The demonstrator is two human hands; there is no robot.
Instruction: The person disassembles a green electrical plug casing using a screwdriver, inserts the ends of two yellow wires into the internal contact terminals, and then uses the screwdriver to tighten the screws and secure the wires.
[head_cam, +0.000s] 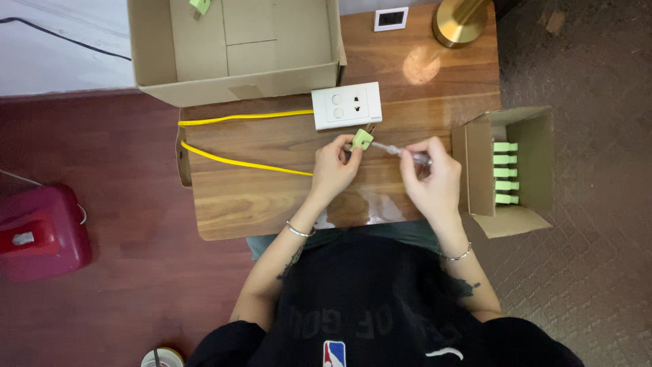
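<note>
My left hand [334,168] pinches a small green plug [362,139] above the wooden table [272,197]. My right hand [429,178] grips a clear-handled screwdriver [401,151] whose tip points left into the plug. A white wall socket plate [346,105] lies just beyond the plug, with a yellow cable [238,139] running from it and looping left across the table.
A large open cardboard box [238,51] with one green plug [200,6] inside sits at the far left. A smaller open box [509,170] holding several green plugs stands at the table's right edge. A brass lamp base [458,24], a small white outlet plate [391,19], and a red case [41,231] on the floor.
</note>
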